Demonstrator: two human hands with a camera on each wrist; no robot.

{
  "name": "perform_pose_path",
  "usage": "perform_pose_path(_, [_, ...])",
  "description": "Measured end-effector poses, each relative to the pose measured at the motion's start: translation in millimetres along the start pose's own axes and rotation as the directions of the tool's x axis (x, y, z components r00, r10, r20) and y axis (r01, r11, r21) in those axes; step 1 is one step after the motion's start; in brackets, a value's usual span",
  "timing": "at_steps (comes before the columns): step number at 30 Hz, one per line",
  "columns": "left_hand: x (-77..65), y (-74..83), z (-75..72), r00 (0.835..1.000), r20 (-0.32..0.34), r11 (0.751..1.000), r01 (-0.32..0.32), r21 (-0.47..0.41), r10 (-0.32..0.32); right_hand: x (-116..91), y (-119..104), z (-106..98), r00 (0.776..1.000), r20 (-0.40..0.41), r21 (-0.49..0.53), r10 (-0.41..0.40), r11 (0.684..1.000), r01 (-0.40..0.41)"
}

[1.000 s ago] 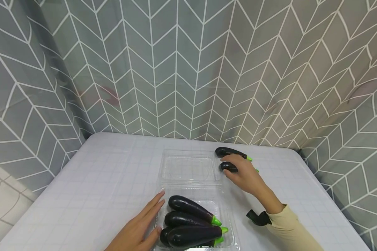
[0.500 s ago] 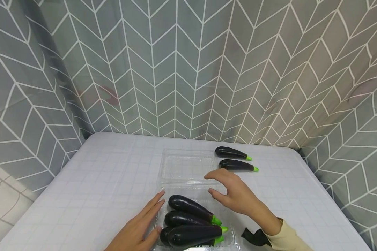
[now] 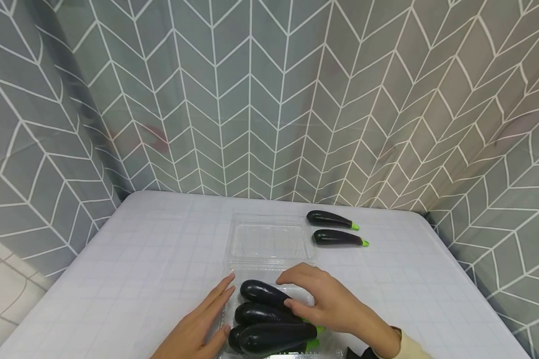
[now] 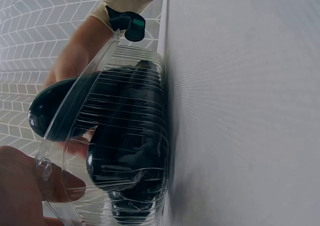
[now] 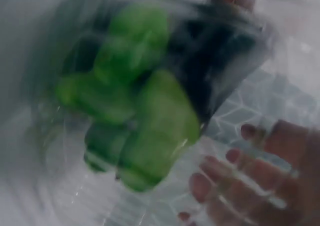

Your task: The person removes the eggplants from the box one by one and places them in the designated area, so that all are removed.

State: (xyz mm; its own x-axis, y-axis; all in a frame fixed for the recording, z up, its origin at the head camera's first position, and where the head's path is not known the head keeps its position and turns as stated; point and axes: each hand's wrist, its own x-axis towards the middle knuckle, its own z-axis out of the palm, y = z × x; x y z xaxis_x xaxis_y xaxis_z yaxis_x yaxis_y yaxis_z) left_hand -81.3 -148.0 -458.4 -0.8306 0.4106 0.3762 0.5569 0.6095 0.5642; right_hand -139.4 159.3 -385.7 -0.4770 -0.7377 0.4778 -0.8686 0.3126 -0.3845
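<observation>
Eggplants (image 3: 276, 339) pile in the clear box (image 3: 256, 273) at six o'clock. At its nine o'clock rests the left hand (image 3: 201, 319), digits apart; over its two o'clock, the right hand (image 3: 330, 301), thumb and fingers parted. Packing seems underway, likely calling next for settling these, then loose eggplants (image 3: 337, 237) at one o'clock.

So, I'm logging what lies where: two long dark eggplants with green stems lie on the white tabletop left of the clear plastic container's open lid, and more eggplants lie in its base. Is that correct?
No: the head view shows the two long dark eggplants right of the clear plastic lid, not left. They do lie on the white tabletop, with more eggplants in the base.
</observation>
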Motion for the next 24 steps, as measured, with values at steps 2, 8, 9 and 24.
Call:
perform_pose_path(2, [-0.2, 0.1, 0.0, 1.0, -0.001, 1.0, 0.003, 0.002, -0.003, -0.5, -3.0, 1.5, 1.0, 0.021, 0.025, 0.015, 1.0, -0.016])
perform_pose_path(8, [-0.7, 0.7, 0.1, 1.0, -0.005, 1.0, 0.004, -0.002, -0.004, -3.0, -13.5, 4.7, 0.994, 0.101, 0.085, 0.039, 0.995, -0.048])
perform_pose_path(9, [-0.7, 0.7, 0.1, 1.0, -0.007, 1.0, 0.002, -0.004, -0.002, -3.4, -15.3, 5.2, 0.993, 0.114, 0.089, 0.035, 0.995, -0.046])
perform_pose_path(24, [-0.9, -1.0, 0.8, 0.998, -0.032, 0.998, -0.057, 0.026, 0.058, -9.9, -22.6, 13.3, 0.977, 0.213, 0.09, -0.03, 0.996, 0.011])
